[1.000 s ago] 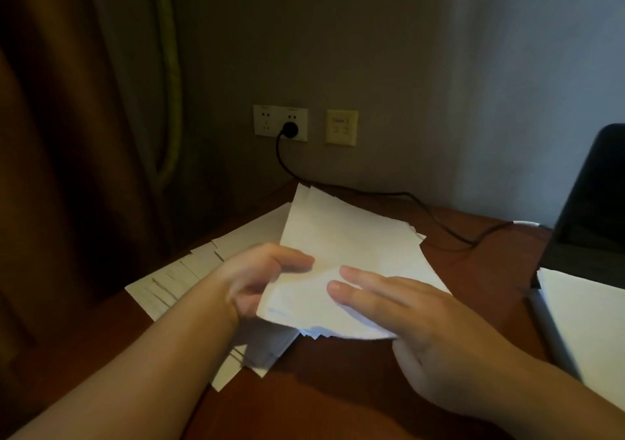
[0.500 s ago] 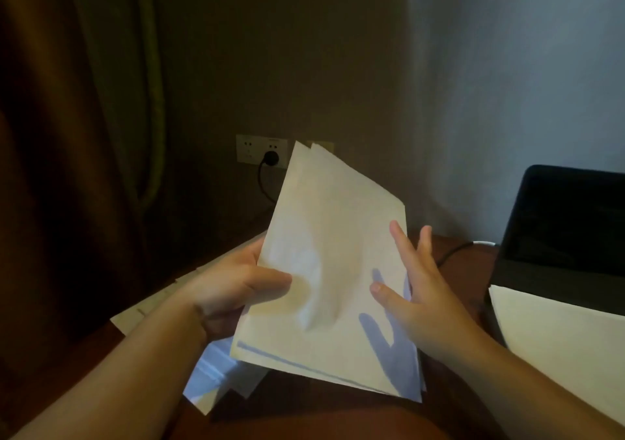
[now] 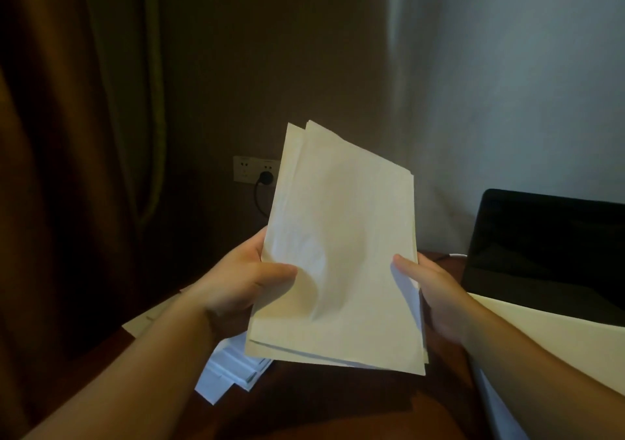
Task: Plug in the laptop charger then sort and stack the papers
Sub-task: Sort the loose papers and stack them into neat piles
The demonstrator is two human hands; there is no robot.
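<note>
I hold a sheaf of white papers (image 3: 341, 253) raised nearly upright above the wooden desk (image 3: 324, 406). My left hand (image 3: 243, 280) grips its left edge, thumb across the front. My right hand (image 3: 426, 287) grips the right edge, thumb on the front, fingers hidden behind. More loose papers (image 3: 230, 368) lie on the desk under my left forearm. The black charger plug (image 3: 266, 178) sits in the wall socket (image 3: 252, 169), its cable dropping behind the sheaf. The open laptop (image 3: 544, 253) stands at the right.
A single sheet (image 3: 554, 338) lies over the laptop's keyboard area at the right. A brown curtain (image 3: 67, 169) hangs at the left. The wall closes off the back of the desk.
The sheaf has risen from lying on the desk to nearly upright. My right hand went from flat fingers on the paper to gripping its right edge. The view has tilted upward.
</note>
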